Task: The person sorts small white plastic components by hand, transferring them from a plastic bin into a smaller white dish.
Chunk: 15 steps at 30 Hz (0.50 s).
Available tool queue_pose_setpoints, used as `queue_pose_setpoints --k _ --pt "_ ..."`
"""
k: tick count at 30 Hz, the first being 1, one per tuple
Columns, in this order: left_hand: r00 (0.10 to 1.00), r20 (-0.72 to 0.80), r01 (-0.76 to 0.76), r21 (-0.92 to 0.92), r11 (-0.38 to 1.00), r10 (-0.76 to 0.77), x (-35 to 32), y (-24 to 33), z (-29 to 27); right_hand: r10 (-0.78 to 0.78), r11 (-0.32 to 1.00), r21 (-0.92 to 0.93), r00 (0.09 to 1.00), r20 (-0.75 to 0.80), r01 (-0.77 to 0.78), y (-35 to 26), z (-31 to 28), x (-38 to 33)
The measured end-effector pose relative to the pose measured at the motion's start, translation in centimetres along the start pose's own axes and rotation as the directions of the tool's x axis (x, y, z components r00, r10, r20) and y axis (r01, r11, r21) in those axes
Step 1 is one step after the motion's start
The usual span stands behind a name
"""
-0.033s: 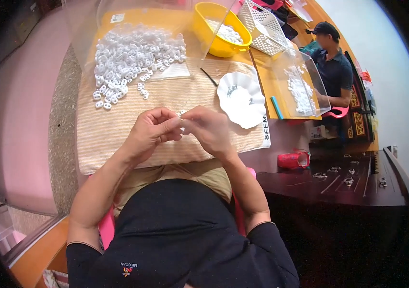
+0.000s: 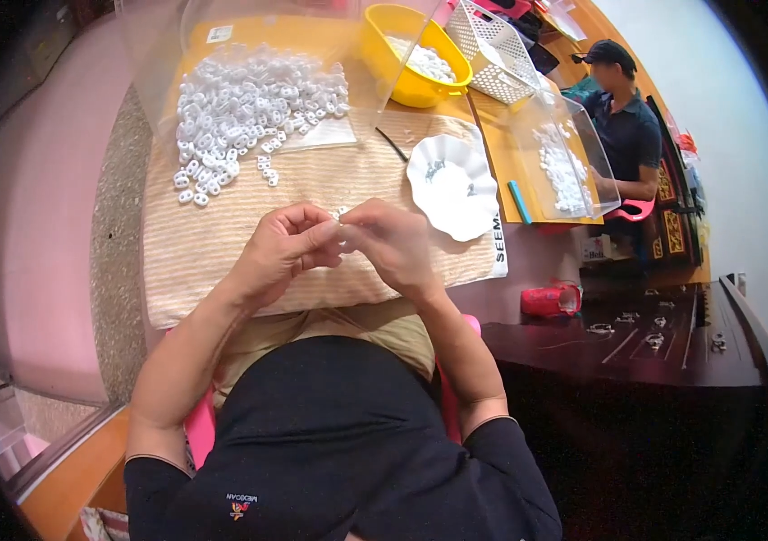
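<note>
My left hand [image 2: 285,248] pinches a small white two-holed plastic piece [image 2: 342,213] between thumb and fingertips, low over the near part of the striped cloth. Against it are the closed fingertips of my right hand [image 2: 393,242], which is slightly blurred; whatever those fingers grip is hidden. A large heap of similar white pieces [image 2: 249,99] lies beyond my hands to the left, with a few strays at its near edge. To the right of my right hand sits a white scalloped dish [image 2: 458,212] holding small dark bits. A thin black tool [image 2: 391,143] rests by the dish's far left rim.
Beyond the striped cloth [image 2: 195,288] stand a yellow basin [image 2: 406,90] with white pieces and a white perforated basket [image 2: 506,81]. A clear box [image 2: 596,153] of white pieces and a teal stick [image 2: 519,202] lie right. A person [image 2: 627,126] sits there.
</note>
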<state>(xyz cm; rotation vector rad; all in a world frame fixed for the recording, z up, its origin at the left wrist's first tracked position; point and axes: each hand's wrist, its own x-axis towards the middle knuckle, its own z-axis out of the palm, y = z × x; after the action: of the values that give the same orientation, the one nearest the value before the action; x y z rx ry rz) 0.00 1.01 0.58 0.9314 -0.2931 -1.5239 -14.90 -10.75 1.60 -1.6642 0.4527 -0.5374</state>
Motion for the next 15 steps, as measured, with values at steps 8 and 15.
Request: queue_pose_setpoints --k 8,15 --pt "0.991 0.068 0.118 -0.067 0.991 -0.114 -0.53 -0.15 -0.59 0.085 0.976 0.196 0.993 0.078 -0.099 0.69 -0.05 -0.20" --pt "0.997 0.010 0.083 -0.075 0.994 -0.083 -1.00 -0.25 -0.70 0.226 0.911 0.316 0.962 0.156 -0.265 0.17 0.21 -0.30"
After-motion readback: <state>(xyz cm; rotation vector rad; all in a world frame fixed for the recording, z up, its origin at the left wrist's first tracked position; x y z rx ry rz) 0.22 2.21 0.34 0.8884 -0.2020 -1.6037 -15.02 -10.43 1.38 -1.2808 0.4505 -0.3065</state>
